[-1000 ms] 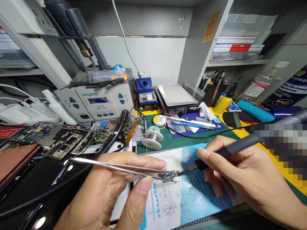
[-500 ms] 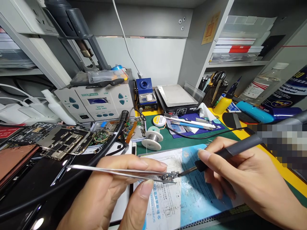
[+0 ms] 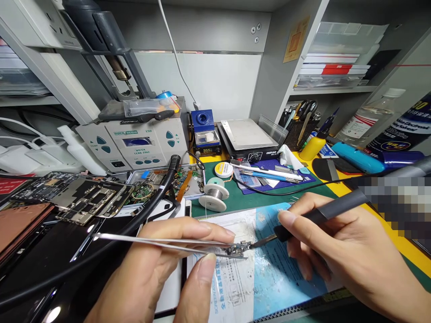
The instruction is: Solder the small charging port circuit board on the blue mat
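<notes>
My left hand (image 3: 161,269) pinches a pair of metal tweezers (image 3: 151,242) between thumb and fingers. Between the tweezer tips sits a small dark circuit board (image 3: 239,248) dotted with tiny parts. From the other side, my right hand (image 3: 340,242) grips the black handle of a soldering iron (image 3: 323,215). Its thin tip meets the right end of the small board, or lies very close to it. Beneath both hands is a blue-and-white printed sheet (image 3: 269,273).
A hot air station (image 3: 141,139) stands at the back left, its thick black hose (image 3: 144,211) crossing the left side. Circuit boards (image 3: 90,197) lie at left. Behind the hands are a solder spool (image 3: 215,194), a heating plate (image 3: 249,134) and a yellow bottle (image 3: 313,146).
The hands, tweezers and small board hold nearly the same place, with only a slight shift. The soldering iron's tip stays at the board's right end.
</notes>
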`<state>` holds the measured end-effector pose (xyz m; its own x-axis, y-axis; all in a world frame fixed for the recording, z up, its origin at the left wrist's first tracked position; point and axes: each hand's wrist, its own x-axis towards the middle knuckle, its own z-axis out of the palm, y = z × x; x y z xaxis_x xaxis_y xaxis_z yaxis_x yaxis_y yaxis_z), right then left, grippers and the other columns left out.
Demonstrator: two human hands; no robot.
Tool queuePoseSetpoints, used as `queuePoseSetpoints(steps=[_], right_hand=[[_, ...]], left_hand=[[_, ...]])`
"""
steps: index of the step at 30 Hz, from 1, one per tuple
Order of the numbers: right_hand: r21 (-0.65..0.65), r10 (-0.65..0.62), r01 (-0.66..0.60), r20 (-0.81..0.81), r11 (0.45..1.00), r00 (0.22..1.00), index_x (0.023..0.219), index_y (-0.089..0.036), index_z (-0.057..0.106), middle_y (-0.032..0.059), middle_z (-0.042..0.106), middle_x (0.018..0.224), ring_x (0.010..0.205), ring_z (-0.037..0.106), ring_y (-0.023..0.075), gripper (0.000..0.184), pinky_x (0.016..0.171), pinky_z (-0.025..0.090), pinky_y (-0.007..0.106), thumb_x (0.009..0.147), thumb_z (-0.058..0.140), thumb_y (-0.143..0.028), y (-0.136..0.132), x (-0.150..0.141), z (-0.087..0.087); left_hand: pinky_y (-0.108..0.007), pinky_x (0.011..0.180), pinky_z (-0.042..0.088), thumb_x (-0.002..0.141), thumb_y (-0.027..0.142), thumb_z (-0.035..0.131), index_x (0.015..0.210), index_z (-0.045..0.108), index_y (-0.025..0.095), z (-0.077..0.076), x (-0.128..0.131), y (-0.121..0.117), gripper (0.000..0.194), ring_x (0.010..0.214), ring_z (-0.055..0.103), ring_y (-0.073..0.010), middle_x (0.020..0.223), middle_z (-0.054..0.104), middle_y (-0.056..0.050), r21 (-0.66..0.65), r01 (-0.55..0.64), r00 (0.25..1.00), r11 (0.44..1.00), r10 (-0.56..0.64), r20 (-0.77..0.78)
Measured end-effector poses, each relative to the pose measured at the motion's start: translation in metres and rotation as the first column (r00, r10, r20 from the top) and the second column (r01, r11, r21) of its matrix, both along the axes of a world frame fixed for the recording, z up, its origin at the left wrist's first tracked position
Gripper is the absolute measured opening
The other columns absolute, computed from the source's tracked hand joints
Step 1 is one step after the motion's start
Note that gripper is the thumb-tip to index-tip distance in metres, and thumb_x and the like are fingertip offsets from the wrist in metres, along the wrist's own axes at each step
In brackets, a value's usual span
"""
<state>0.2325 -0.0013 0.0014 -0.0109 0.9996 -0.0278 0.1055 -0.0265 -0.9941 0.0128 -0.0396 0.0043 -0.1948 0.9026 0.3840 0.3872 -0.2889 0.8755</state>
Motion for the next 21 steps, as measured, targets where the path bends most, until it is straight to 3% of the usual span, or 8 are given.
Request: queuePoseSetpoints(steps=[5, 10, 16, 21], right_hand=[[-0.003, -0.010, 0.010, -0.016, 1.000, 1.000, 0.066, -0.025, 0.071, -0.0038, 0.063, 0.045, 0.031, 0.057, 0.0139, 0.028, 0.030, 0.042, 0.017, 0.073, 0.092, -0.041, 0.0010, -0.0005, 0.0009], [-0.037, -0.019, 0.018, -0.023, 0.999, 1.000, 0.064, -0.024, 0.070, -0.0032, 0.063, 0.044, 0.030, 0.057, 0.0148, 0.029, 0.030, 0.043, 0.018, 0.070, 0.093, -0.041, 0.0021, -0.0008, 0.0020], [-0.022, -0.020, 0.019, -0.039, 1.000, 0.999, 0.063, -0.024, 0.070, -0.0029, 0.063, 0.043, 0.029, 0.057, 0.0148, 0.029, 0.029, 0.043, 0.018, 0.068, 0.095, -0.039, 0.0011, -0.0018, 0.0027], [-0.007, -0.031, 0.031, -0.025, 1.000, 0.999, 0.065, -0.024, 0.069, -0.0036, 0.064, 0.045, 0.030, 0.058, 0.0138, 0.028, 0.030, 0.043, 0.016, 0.074, 0.092, -0.039, -0.0010, 0.0005, 0.0012]], left_hand=[[-0.010, 0.085, 0.059, 0.102, 0.011, 0.055, 0.103, 0.067, 0.037, -0.0005, 0.0054, -0.0022, 0.029, 0.086, 0.078, -0.0080, 0.097, 0.080, 0.016, -0.029, 0.005, 0.997, 1.000, -0.003, 0.077], [-0.013, 0.083, 0.062, 0.101, 0.009, 0.057, 0.101, 0.068, 0.035, 0.0019, 0.0092, -0.0038, 0.028, 0.085, 0.078, -0.0104, 0.097, 0.080, 0.014, -0.052, -0.028, 0.994, 0.998, 0.033, 0.109], [-0.012, 0.084, 0.060, 0.102, 0.006, 0.053, 0.102, 0.068, 0.035, -0.0001, 0.0077, -0.0028, 0.032, 0.085, 0.078, -0.0090, 0.098, 0.080, 0.014, -0.021, 0.007, 0.995, 1.000, -0.005, 0.096], [-0.012, 0.083, 0.061, 0.100, 0.006, 0.055, 0.101, 0.070, 0.035, -0.0027, 0.0035, -0.0026, 0.032, 0.085, 0.078, -0.0089, 0.100, 0.081, 0.015, 0.003, 0.012, 0.998, 1.000, -0.013, 0.056]])
